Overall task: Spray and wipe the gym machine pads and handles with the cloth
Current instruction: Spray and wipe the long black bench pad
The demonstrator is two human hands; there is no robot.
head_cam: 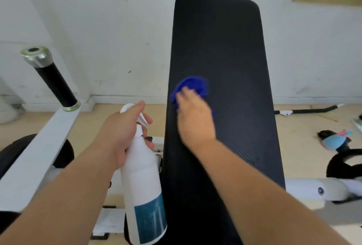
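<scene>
A long black back pad [231,52] runs up the middle of the view. My right hand [195,119] presses a blue cloth [193,86] flat against the pad's left half; the hand is blurred. To the left of the pad, my left hand [123,133] grips the neck of a white spray bottle [144,184] with a teal label, a finger by the trigger. A black handle [56,86] with a silver end cap sticks up at the far left on a white arm [39,150].
A white wall stands close behind the pad. White frame tubes [313,190] lie at the lower right. On the wooden floor to the right are a black bar [309,110] and a light-blue and black object [337,141].
</scene>
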